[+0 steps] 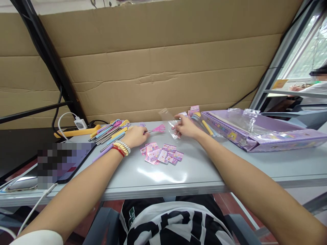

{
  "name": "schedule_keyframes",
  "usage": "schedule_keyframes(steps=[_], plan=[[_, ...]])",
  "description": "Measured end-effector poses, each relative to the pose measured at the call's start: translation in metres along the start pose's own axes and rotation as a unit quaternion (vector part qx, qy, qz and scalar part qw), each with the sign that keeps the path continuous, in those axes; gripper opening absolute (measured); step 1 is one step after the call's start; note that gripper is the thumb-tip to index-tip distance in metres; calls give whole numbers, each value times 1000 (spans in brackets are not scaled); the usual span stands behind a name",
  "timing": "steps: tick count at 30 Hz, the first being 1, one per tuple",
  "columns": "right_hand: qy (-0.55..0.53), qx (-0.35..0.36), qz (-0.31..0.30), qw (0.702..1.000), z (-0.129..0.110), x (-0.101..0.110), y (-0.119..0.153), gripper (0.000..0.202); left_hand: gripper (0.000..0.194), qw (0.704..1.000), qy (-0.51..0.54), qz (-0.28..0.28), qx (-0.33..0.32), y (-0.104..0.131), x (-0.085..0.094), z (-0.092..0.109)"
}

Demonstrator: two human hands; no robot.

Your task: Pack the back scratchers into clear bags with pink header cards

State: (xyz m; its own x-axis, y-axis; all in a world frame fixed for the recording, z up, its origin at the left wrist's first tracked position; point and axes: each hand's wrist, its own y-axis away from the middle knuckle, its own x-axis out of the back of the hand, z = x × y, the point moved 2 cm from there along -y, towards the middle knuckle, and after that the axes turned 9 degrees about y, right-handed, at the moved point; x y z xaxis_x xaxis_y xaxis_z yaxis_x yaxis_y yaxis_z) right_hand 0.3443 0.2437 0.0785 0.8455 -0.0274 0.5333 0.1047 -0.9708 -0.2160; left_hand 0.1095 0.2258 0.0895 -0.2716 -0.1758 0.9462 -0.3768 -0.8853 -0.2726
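My left hand (135,136) is closed on a back scratcher whose pink claw-shaped head (159,129) points right. Between the thumb and fingers of my right hand (187,126) is a clear plastic bag (169,121), rising up and to the left just beyond the pink head. On the tabletop below and between my hands lies a loose pile of small pink printed cards (161,154). Beside my left wrist, several more back scratchers (112,131) with metal shafts and coloured handles lie heaped; my hand covers part of them.
Right of my right hand are bagged scratchers (207,128) and more pink cards (194,109). A purple box (245,143) with clear bags stands at the right. To the left are a tablet-like device (76,163), a white charger (80,123) and cables. Another person sits far right.
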Motion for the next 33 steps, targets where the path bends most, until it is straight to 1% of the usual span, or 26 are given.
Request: schedule_keyframes(steps=[2, 3, 4, 6, 8, 10, 13, 18, 24, 30, 33], plan=[[-20, -19, -34, 999, 4, -5, 0, 56, 35, 1000, 5, 8, 11, 0, 0, -1], [-35, -19, -38, 998, 4, -6, 1, 57, 36, 1000, 10, 11, 11, -1, 0, -1], [-49, -16, -38, 998, 4, -5, 0, 55, 36, 1000, 16, 12, 6, -1, 0, 0], [-66, 2, -27, 997, 2, -1, -1, 40, 36, 999, 30, 14, -12, 0, -1, 1], [-84, 12, 0, 996, -1, 3, -2, 24, 36, 998, 47, 20, -32, 1, -1, 5], [-109, 8, 27, 994, -2, 6, -2, 19, 36, 996, 64, 33, -48, 2, -1, 10], [-128, 8, 48, 991, -4, 8, -1, 27, 33, 992, 88, 54, -66, 5, 1, 18], [-156, 42, 44, 986, -7, 7, 2, 36, 28, 990, 98, 81, -67, 8, 3, 22], [-187, 64, 62, 978, -11, 7, 5, 40, 32, 993, 51, 55, -88, 8, -2, 19], [-223, 81, 74, 969, -13, 9, 4, 44, 36, 993, 36, 55, -102, 9, -2, 25], [-254, 74, 78, 961, -13, 11, 3, 46, 36, 990, 32, 75, -117, 10, 0, 27]])
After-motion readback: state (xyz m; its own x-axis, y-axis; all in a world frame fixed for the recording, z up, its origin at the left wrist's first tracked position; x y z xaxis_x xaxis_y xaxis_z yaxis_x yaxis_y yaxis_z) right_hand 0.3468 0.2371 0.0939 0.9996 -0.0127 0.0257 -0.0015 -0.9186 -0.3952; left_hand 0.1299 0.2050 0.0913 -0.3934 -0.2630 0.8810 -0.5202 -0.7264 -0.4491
